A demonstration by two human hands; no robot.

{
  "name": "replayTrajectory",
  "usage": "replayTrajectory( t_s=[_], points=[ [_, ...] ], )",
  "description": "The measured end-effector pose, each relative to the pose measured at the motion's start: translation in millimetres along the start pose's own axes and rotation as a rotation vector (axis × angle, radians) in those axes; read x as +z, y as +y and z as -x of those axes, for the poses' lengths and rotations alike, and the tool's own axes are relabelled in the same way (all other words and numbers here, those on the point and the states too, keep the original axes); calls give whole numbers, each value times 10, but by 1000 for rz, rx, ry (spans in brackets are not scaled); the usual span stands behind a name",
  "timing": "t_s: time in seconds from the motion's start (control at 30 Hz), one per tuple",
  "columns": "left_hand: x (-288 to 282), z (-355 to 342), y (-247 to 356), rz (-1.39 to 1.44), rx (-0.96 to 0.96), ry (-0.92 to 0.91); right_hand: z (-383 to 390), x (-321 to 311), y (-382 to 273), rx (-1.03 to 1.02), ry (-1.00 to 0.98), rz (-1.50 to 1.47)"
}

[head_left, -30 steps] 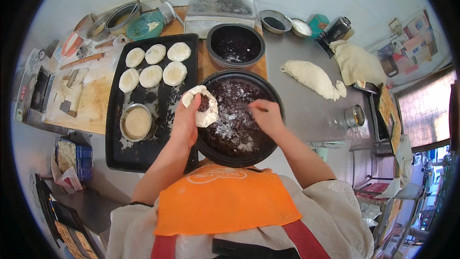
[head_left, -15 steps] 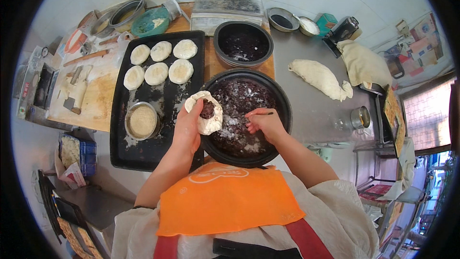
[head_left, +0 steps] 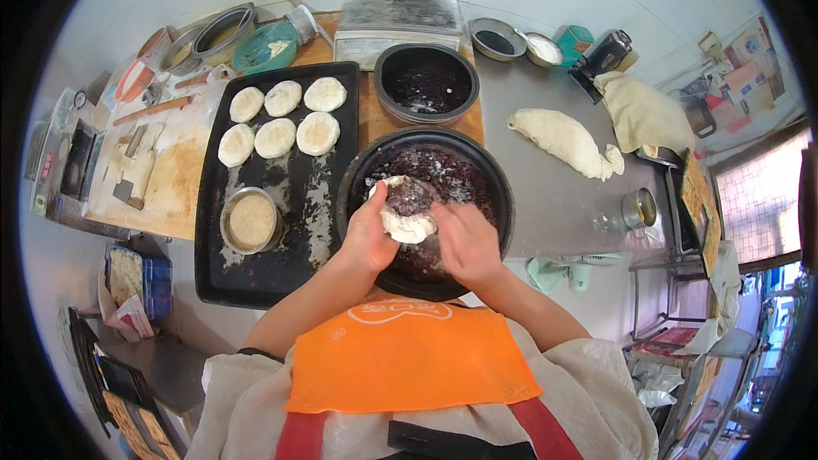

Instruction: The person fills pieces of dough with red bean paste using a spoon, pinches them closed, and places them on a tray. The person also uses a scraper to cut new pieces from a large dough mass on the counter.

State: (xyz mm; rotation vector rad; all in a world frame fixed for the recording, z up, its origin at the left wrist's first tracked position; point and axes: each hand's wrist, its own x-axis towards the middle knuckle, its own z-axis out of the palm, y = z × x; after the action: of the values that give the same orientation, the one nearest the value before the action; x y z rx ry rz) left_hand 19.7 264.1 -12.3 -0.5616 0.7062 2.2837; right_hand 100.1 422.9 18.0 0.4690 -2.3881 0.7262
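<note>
Cupped in my left hand is a round dough wrapper with a mound of dark filling on it. My right hand is curled and blurred at the filling's right edge; what its fingers grip is hidden. Both hands are over a wide black pan of dark, crumbly filling streaked with white. On the black baking tray to the left lie several flat, round filled buns in two rows, and a metal bowl of pale grains.
Behind the wide pan stands a second dark pot, with a scale beyond it. A long lump of dough lies on the steel table at right, near a metal cup. A wooden board with a scraper is left.
The left hand has carried the dough right, over the pan. My right hand has come up from the pan's filling to the wrapper, where the dark mound is now larger.
</note>
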Motion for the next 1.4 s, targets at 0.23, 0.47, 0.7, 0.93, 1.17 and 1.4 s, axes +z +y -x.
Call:
replayTrajectory(
  t_s=[0.23,0.47,0.7,0.93,1.17,1.4],
  points=[
    [1,-32,12,12,-45,-243,-50,-154,192,1160,226,-1264],
    [-44,-42,-50,-104,-12,-256,111,-1,356,1180,89,-1255],
    [-18,23,417,-374,294,-78,341,-302,347,470,-151,-356],
    [25,207,393,-337,272,-33,358,-96,428,580,-276,-503],
    [24,222,357,-395,201,40,89,-230,495,1184,-186,-1018],
    [-30,167,301,-289,185,119,71,-112,200,887,-51,-785]
  ],
)
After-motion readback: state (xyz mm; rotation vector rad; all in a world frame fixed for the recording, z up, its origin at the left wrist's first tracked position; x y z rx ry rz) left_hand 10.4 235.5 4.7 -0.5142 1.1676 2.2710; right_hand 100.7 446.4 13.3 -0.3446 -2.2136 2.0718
